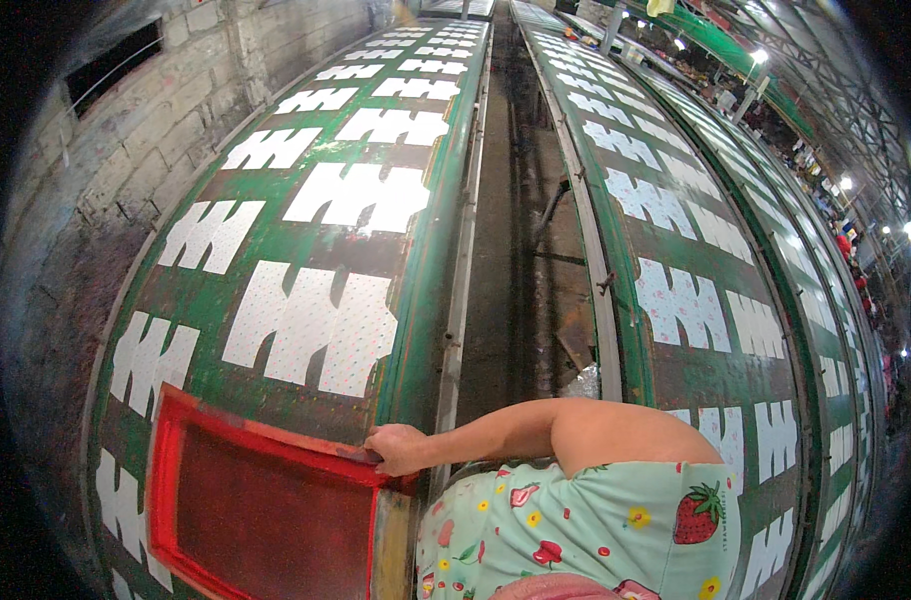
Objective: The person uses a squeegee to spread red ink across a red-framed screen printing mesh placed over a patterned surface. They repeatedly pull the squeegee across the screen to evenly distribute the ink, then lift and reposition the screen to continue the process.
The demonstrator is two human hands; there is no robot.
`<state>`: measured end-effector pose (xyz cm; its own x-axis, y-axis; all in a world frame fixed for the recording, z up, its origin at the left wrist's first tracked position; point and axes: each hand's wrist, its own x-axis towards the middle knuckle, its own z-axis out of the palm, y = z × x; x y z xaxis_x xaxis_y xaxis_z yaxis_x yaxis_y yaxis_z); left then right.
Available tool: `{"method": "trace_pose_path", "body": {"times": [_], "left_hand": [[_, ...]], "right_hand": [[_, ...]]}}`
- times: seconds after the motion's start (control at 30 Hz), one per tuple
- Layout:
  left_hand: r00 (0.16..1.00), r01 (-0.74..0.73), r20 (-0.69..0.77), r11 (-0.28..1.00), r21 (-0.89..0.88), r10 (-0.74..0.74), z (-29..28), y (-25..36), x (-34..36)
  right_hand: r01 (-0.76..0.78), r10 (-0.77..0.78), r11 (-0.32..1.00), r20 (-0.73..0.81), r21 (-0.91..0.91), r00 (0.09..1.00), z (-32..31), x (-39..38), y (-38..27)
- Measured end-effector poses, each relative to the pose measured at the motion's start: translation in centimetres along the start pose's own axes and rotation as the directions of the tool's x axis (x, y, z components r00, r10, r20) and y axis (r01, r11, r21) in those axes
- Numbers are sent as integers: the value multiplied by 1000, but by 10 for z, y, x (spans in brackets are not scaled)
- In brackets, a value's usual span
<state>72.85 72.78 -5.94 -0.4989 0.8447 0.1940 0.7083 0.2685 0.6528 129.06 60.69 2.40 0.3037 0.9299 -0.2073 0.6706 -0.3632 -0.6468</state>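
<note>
My right hand (400,450) is closed on the upper right corner of a red-stained screen-printing frame (163,470), its bare arm reaching in from the right. The frame's dark mesh (266,510) lies inside the red border, at the near end of the left long table. Just beyond the frame lies a white dotted fabric piece (321,325) with notched edges. A smaller white piece (156,360) is to its left, partly behind the frame's corner. My left hand is out of sight.
Rows of similar cut pieces run along the green-and-brown left table (276,235). A narrow aisle (521,250) separates it from another long table (616,235) of printed pieces on the right. A block wall (136,150) borders the left side.
</note>
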Motion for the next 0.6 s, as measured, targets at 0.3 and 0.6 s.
{"method": "trace_pose_path", "body": {"times": [0.3, 0.6], "left_hand": [[984, 140, 169, 820, -554, -54, -37, 14, 22], [963, 238, 258, 711, -661, -82, -52, 114, 12]], "right_hand": [[-32, 32, 999, -37, -2, 999, 7, 11, 6], [39, -25, 996, -178, 76, 984, -56, 23, -3]]}}
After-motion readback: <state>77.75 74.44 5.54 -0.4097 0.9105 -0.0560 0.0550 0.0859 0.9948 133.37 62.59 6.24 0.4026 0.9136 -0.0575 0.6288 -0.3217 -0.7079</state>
